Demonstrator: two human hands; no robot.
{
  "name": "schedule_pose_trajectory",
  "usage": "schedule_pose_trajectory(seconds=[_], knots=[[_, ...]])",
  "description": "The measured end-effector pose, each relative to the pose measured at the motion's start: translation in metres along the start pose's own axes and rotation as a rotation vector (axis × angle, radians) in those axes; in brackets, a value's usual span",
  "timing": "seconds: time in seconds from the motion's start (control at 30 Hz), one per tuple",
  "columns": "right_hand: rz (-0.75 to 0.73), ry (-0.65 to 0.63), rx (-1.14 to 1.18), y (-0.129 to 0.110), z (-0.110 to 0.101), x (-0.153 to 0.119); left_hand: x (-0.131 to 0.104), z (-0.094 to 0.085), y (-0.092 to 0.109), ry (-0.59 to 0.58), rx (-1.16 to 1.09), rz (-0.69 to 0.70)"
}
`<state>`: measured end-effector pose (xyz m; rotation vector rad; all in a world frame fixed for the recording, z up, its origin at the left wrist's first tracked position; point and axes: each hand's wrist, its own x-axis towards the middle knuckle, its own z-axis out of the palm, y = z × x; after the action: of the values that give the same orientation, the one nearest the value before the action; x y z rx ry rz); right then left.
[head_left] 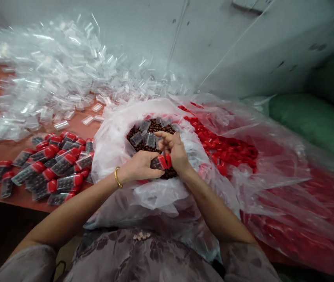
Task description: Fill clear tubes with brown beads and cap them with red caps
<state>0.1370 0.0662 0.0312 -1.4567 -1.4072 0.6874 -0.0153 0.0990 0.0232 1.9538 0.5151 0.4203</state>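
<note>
My left hand (142, 164) is closed around a small clear plastic container (155, 163) filled with dark brown beads, its red end facing right. Opposite it, my right hand (174, 150) is curled, with a red cap (168, 159) at its lower fingers, right beside the container's red end. Both hands are over an open white plastic bag (111, 137) of brown beads (155, 127). Several empty clear containers (150, 140) lie on the beads. Part of the right hand's grip is hidden behind its own fingers.
Capped, bead-filled containers (61, 160) are heaped on the red-brown table (80, 127) at left. A large pile of empty clear containers (52, 70) stretches behind them against the pale wall (143, 27). At right, a clear bag holds red caps (228, 147); a green sack (310, 117) lies beyond.
</note>
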Motion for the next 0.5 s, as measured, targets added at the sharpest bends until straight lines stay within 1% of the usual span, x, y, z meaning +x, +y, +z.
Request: schedule_pose_trajectory(seconds=[0.07,0.13,0.2,0.3,0.4,0.5], knots=[[0.072,-0.042,0.11,0.005,0.012,0.003,-0.001,0.0,0.001,0.01,0.04,0.017],[0.076,-0.101,0.103,0.006,0.018,0.003,-0.001,0.001,0.001,0.009,0.094,0.023],[0.03,-0.17,0.044,0.005,0.018,0.003,-0.001,0.001,0.001,-0.001,0.166,0.01],[-0.094,-0.24,-0.075,0.005,0.013,0.003,-0.001,0.002,0.003,-0.005,0.319,-0.022],[-0.175,-0.218,-0.157,0.008,0.013,0.001,-0.001,0.003,0.004,0.032,0.464,-0.036],[-0.186,-0.113,-0.114,0.007,0.019,-0.003,-0.001,0.007,0.005,0.07,0.495,-0.006]])
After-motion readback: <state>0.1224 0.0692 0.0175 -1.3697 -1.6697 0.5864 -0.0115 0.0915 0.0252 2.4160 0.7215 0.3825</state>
